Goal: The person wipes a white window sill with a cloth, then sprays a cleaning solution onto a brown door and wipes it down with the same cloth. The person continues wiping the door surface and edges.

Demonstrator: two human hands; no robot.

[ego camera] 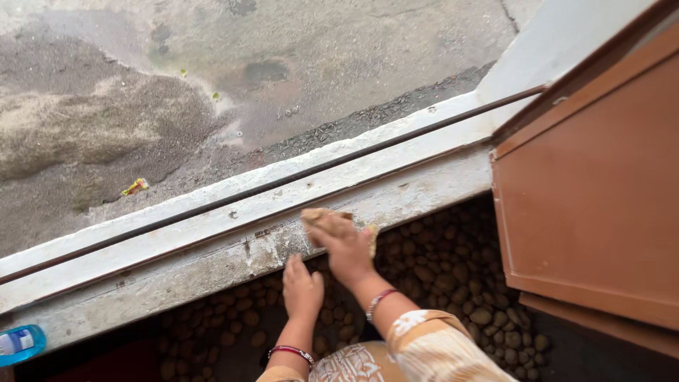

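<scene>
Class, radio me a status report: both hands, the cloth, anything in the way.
Right hand presses tan cloth on white sill. Left hand flat against sill edge, empty. Brown door close on the right.

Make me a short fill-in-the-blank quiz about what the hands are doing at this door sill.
1. The right hand presses a tan ____ against the pale door sill.
2. The left hand rests flat on the ____ floor beside the sill.
3. Both wrists wear ____.
4. The brown door stands at the ____ side of the view.

Missing words: cloth; pebbled; bangles; right
</scene>
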